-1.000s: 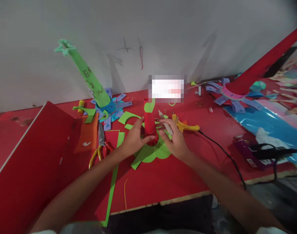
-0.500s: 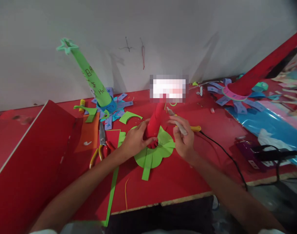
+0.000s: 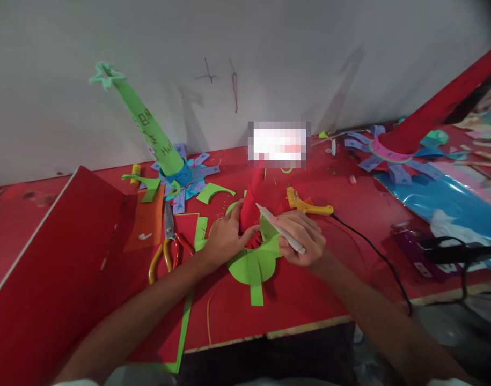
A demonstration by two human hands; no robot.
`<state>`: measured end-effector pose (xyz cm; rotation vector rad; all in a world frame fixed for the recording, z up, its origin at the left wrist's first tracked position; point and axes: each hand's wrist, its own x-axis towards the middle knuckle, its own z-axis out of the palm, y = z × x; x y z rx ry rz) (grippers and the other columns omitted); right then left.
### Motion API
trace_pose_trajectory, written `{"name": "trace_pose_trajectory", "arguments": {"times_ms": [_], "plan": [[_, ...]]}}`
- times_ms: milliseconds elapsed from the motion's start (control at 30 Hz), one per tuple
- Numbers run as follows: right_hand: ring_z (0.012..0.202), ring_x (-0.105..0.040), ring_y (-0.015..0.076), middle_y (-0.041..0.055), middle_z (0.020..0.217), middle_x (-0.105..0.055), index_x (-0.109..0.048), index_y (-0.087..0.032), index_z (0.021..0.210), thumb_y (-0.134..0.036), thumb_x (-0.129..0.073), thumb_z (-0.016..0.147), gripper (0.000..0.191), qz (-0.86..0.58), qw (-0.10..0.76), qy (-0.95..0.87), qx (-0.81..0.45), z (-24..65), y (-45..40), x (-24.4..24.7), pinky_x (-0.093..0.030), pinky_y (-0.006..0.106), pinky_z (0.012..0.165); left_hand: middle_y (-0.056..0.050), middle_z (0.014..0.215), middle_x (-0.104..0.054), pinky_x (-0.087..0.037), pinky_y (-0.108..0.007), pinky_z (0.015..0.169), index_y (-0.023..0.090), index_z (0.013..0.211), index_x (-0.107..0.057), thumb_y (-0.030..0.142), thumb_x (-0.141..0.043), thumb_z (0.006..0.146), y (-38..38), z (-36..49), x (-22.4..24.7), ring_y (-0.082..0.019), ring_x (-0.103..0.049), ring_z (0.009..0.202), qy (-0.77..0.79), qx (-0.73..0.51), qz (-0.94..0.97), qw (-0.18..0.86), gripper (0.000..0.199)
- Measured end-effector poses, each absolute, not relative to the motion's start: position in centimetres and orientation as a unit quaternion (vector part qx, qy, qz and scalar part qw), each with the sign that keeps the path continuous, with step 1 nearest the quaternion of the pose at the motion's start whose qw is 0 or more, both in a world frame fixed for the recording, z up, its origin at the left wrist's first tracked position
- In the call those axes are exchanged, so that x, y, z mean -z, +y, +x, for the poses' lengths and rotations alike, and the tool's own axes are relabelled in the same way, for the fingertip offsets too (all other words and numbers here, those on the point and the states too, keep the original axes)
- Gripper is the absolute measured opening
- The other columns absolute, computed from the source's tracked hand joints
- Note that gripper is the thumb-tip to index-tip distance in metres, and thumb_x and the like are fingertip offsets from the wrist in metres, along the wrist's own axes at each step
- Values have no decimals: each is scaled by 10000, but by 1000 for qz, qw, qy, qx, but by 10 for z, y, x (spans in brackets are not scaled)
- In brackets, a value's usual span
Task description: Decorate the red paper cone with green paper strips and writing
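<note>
My left hand grips the lower part of a red paper cone between thumb and fingers. The cone stands on a light green petal-shaped paper base, with cut red tabs fanned out at its foot. My right hand is closed around a slim white tube with a pointed tip, which looks like a glue pen. Its tip is at the cone's right side; whether it touches I cannot tell. Just behind my right hand lies a yellow glue gun.
Red-handled scissors and yellow-handled pliers lie left of my arm. A green paper tower stands behind. A red tower leans at right beside a blue plastic packet. A black cable crosses the right side.
My right hand has turned and come left and down, bringing the white tube's tip to the cone. The green base has turned and shifted slightly right; my left hand still grips the cone.
</note>
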<state>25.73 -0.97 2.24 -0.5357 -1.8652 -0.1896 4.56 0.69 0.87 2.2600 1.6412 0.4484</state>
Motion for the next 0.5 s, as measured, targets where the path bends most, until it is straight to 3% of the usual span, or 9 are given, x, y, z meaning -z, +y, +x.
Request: {"name": "trace_pose_trajectory", "arguments": {"times_ms": [233,367,500], "plan": [[846,-716,239,102,996,-751,-516,-176,1472,-227,-516,1007,468,-256,547,-794,75,259,-7,-19,-614,398,718,-185,1251,-721,-571,-423,848,133,1548,-342,683,-500,969,8,47,-13,-365,-736,1085,580,-156,782,166,815],[891,-724,249,123,1034,-758,-503,-152,1494,-208,-531,1001,498,-254,545,-796,77,256,-6,-18,-618,403,746,-209,1264,-709,-571,-446,860,108,1562,-310,675,-507,968,9,46,-12,-375,-727,1096,573,-168,784,170,845],[916,-726,261,140,1070,-763,-506,-140,1494,-195,-556,985,514,-252,521,-813,57,255,-7,-16,-622,421,781,-189,1221,-722,-569,-423,851,118,1494,-405,663,-511,972,8,46,-11,-358,-735,1066,571,-181,782,174,763]]}}
